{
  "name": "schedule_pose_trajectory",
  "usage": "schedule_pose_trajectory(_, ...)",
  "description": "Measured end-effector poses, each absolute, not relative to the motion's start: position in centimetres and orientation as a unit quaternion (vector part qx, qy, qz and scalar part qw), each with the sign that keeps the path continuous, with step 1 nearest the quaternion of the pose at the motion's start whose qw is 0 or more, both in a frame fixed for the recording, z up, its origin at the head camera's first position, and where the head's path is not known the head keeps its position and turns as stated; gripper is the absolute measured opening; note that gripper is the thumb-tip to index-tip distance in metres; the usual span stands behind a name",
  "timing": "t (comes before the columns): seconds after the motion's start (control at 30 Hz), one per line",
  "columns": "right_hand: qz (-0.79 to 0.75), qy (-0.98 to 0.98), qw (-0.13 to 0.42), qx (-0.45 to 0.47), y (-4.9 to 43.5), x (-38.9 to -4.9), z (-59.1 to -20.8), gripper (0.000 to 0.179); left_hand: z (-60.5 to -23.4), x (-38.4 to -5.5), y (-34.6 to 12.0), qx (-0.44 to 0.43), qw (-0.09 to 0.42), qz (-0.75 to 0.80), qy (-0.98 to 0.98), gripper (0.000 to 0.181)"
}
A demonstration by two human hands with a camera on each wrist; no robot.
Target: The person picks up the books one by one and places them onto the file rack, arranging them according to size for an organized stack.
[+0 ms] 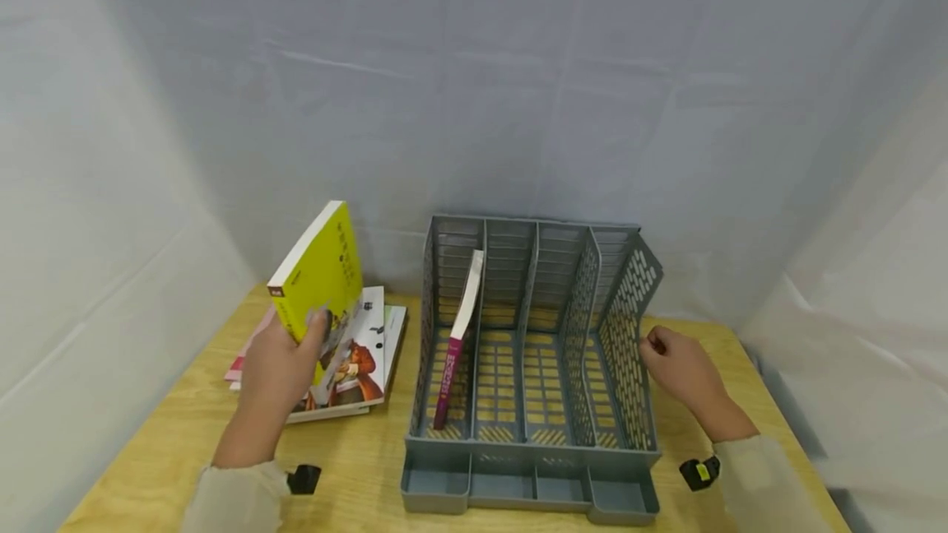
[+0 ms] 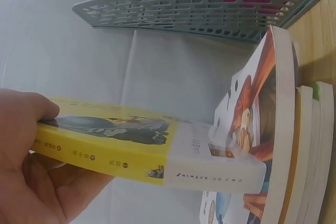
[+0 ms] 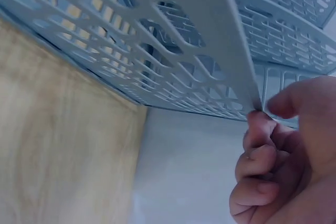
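Note:
My left hand [image 1: 277, 364] grips a yellow book [image 1: 323, 270] with a white lower band, thumb on its cover. Held upright and tilted, the book stands over a stack of books [image 1: 370, 360] at the left; its lower end overlaps the top one in the left wrist view. In the middle is a grey plastic file rack [image 1: 529, 442] with upright dividers. A magenta-spined book [image 1: 453, 368] leans in its leftmost slot. With thumb and curled forefinger, my right hand [image 1: 685, 368] pinches the edge of the rack's right side panel [image 3: 231, 40].
The rack's front has a row of small open trays [image 1: 437, 484]. Beneath everything lies a light wooden table [image 1: 355, 475]. White sheeting [image 1: 518, 105] hangs behind and on both sides. A black band with a camera sits at each wrist.

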State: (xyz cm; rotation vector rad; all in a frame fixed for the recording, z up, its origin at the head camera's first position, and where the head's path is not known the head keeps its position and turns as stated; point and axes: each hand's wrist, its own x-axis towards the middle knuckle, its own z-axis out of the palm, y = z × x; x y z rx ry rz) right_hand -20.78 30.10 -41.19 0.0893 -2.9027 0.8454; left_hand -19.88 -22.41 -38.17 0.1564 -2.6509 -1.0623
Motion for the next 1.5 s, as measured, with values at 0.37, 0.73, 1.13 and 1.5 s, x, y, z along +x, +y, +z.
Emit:
schedule_pose_trajectory(0.37, 0.291, -0.955, -0.002, 0.061, 30.3, -22.3, -40.0, 0.029, -38.5, -19.8, -22.5, 0.052, 0.157, -0.374, -0.913, 0.057)
schedule_pose_trajectory(0.73, 0.307, -0.95, -0.012, 0.059, 30.0, -22.7, -40.0, 0.026, -38.4, -19.6, -22.7, 0.059, 0.179, -0.376, -0.907, 0.054)
schedule_pose_trajectory(1.13, 0.285, -0.958, 0.003, 0.045, 29.6, -22.2, -40.2, 0.02, -39.5, -18.8, -21.8, 0.067, 0.23, -0.398, -0.886, 0.052)
schedule_pose_trajectory(1.5, 0.272, -0.962, 0.001, 0.039, 29.5, -22.3, -40.2, 0.018, -39.5, -17.9, -21.6, 0.068, 0.256, -0.446, -0.855, 0.05)
